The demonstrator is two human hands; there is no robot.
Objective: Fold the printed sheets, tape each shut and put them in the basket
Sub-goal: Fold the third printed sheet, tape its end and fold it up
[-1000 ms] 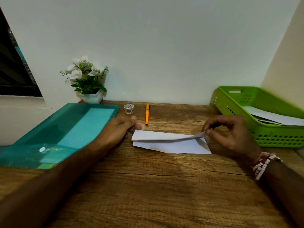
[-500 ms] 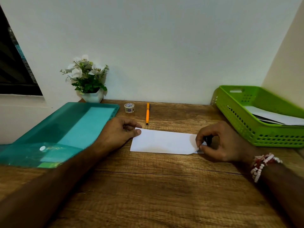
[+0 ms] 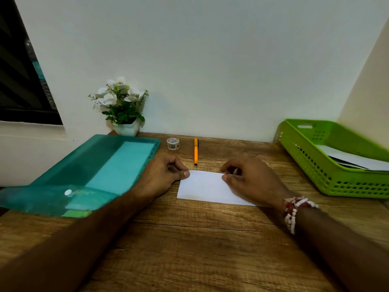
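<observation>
A folded white sheet (image 3: 202, 186) lies flat on the wooden table (image 3: 189, 239), between my hands. My left hand (image 3: 162, 175) holds its far left corner, thumb on the paper and fingers curled. My right hand (image 3: 252, 182) covers the sheet's right part and pinches its far edge between thumb and forefinger. The green basket (image 3: 315, 165) stands at the right with white sheets (image 3: 353, 159) inside. A small roll of patterned tape (image 3: 173, 143) stands near the wall, beyond my left hand.
An orange pen (image 3: 196, 151) lies next to the tape, pointing toward the sheet. A teal plastic folder (image 3: 94, 171) lies at the left, partly over the table edge. A potted white flower plant (image 3: 122, 108) stands at the back left against the wall.
My right hand brought the raised flap down flat onto the sheet, then slid left along its far edge. My left hand stayed at the left corner.
</observation>
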